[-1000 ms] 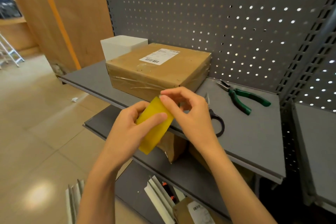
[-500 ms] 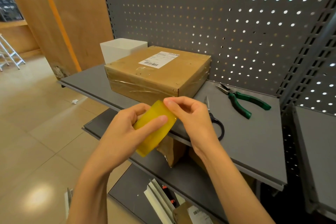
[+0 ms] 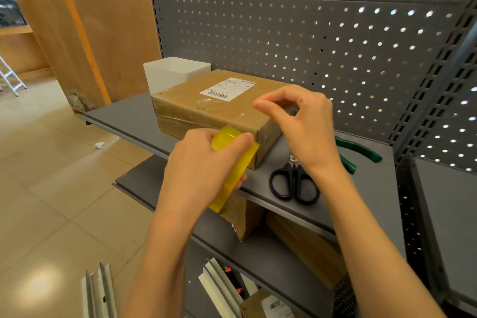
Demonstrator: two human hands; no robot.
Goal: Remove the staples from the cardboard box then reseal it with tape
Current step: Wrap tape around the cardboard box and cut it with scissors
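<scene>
A brown cardboard box (image 3: pixel 196 103) with a white shipping label lies on the grey shelf (image 3: pixel 129 113), wrapped in clear tape. My left hand (image 3: pixel 204 168) grips a yellow roll of tape (image 3: pixel 233 147) at the box's near right corner. My right hand (image 3: pixel 304 126) hovers above the box's right end, thumb and forefinger pinched together. A thin clear strip seems to run from the roll to those fingers, but it is hard to make out. No staples are visible from here.
Black scissors (image 3: pixel 291 183) lie on the shelf right of the box, with green-handled pliers (image 3: pixel 361 150) behind them. A white container (image 3: pixel 170 72) stands behind the box's left end. A perforated metal back panel (image 3: pixel 284 33) rises behind. Cardboard parcels (image 3: pixel 304 242) sit on the lower shelf.
My right hand left the roll and rose up and to the right over the box, still pinched. My left hand carried the roll forward to the box's corner.
</scene>
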